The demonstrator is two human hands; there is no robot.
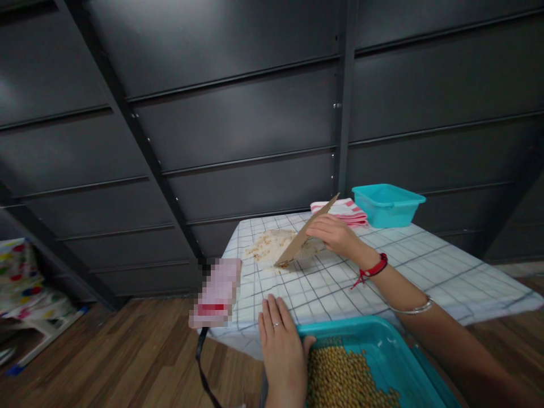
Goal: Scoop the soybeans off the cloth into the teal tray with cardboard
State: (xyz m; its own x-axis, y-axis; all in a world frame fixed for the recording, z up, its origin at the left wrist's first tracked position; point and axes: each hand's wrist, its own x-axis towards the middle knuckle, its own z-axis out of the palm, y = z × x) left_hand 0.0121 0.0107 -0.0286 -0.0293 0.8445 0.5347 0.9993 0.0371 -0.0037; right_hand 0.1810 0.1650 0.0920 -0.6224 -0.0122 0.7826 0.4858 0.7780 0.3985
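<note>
My right hand (pixel 334 232) is closed on the upper edge of a brown cardboard piece (pixel 304 235), which leans with its lower edge at a heap of pale grains (pixel 272 242). Yellow-brown beans (pixel 257 256) are scattered through the heap on the checked tablecloth. My left hand (pixel 283 345) is at the left rim of a teal basin (pixel 385 334), its thumb over the rim and its fingers straight along the outside. Many yellow-brown beans (pixel 340 377) lie inside that basin, whose near part is cut off by the frame.
A second teal basin (pixel 389 205) stands at the back right, beside a folded pink-and-white striped towel (pixel 340 211). A pink blurred object (pixel 217 289) with a black strap (pixel 201 360) is at the table's left edge. Dark panelled walls rise behind the table.
</note>
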